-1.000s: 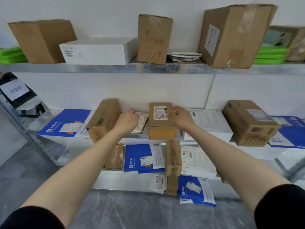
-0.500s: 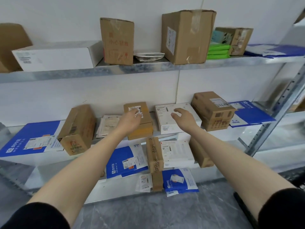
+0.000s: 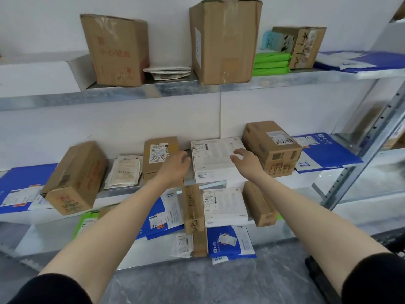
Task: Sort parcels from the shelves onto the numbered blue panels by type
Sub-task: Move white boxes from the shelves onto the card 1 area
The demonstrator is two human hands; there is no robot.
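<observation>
On the middle shelf (image 3: 122,191) a flat white box (image 3: 210,159) lies between a small brown box (image 3: 156,154) with a label and a stacked brown carton (image 3: 271,145). My left hand (image 3: 175,166) hovers over the gap between the small brown box and the white box, fingers loosely curled, holding nothing. My right hand (image 3: 246,160) is spread over the right part of the white box, fingers apart, gripping nothing. No numbered blue panel is in view.
The top shelf carries two upright cartons (image 3: 223,40), green packets (image 3: 271,63) and a small carton. A tilted carton (image 3: 74,176), padded envelopes (image 3: 123,172) and blue mailers (image 3: 324,154) share the middle shelf. Lower shelves hold more mailers and boxes. A metal upright (image 3: 370,148) stands right.
Both hands have left the small brown box and moved right toward the white box. The view has swung right and closer to the shelves.
</observation>
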